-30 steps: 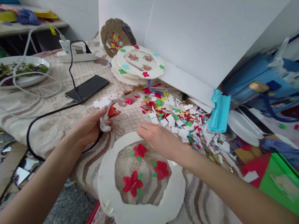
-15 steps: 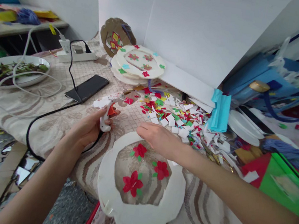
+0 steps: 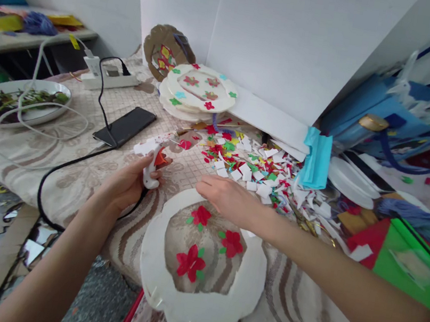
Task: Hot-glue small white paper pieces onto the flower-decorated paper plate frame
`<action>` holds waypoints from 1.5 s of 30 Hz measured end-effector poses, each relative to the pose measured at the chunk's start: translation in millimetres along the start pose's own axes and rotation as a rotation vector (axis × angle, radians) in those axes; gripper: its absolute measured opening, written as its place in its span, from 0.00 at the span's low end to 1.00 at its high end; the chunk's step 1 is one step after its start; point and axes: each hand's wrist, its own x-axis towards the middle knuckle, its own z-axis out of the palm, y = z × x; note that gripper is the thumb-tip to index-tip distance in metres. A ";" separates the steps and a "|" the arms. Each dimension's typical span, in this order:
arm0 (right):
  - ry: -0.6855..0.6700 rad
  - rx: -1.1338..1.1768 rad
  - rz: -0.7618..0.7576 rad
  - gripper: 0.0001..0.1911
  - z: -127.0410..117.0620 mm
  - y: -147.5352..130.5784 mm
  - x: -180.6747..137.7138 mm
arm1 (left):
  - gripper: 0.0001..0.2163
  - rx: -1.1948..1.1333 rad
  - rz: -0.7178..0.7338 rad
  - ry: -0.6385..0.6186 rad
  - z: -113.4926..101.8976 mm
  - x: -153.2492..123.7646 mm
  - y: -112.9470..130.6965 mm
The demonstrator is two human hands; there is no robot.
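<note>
My left hand (image 3: 124, 185) is closed round a small white and orange glue gun (image 3: 153, 165) whose black cable (image 3: 77, 162) runs off to the left. My right hand (image 3: 228, 198) lies palm down on the far rim of a white scalloped paper plate (image 3: 193, 308) with a see-through middle, fingers stretched towards the left. Three red paper flowers (image 3: 191, 262) with green leaves sit in that middle. Beyond the hand lies a heap of coloured and white paper scraps (image 3: 256, 170).
A stack of decorated plates (image 3: 199, 91) stands at the back against white boards. A black phone (image 3: 125, 126), a power strip (image 3: 110, 78) and a dish of greens (image 3: 18, 99) lie left. Blue paper (image 3: 316, 160), white plates, bags and red and green sheets (image 3: 406, 259) crowd the right.
</note>
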 end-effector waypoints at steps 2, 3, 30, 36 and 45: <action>0.008 -0.003 0.000 0.14 0.5 0.2 0.0 | 0.05 -0.006 -0.004 -0.007 -0.3 0.6 -0.2; 0.013 -0.002 0.001 0.14 0.9 0.3 -0.1 | 0.05 -0.008 -0.005 -0.012 -0.4 0.8 -0.3; 0.009 -0.009 0.021 0.14 -1.1 -1.7 0.1 | 0.07 -0.007 0.004 0.001 -0.2 1.0 0.6; -0.009 -0.015 0.031 0.13 -1.1 -0.7 0.7 | 0.05 0.003 0.012 0.003 -0.4 1.3 -0.3; 0.021 -0.010 0.015 0.13 -0.5 -1.1 0.4 | 0.06 0.026 0.007 0.023 2.8 -0.5 1.1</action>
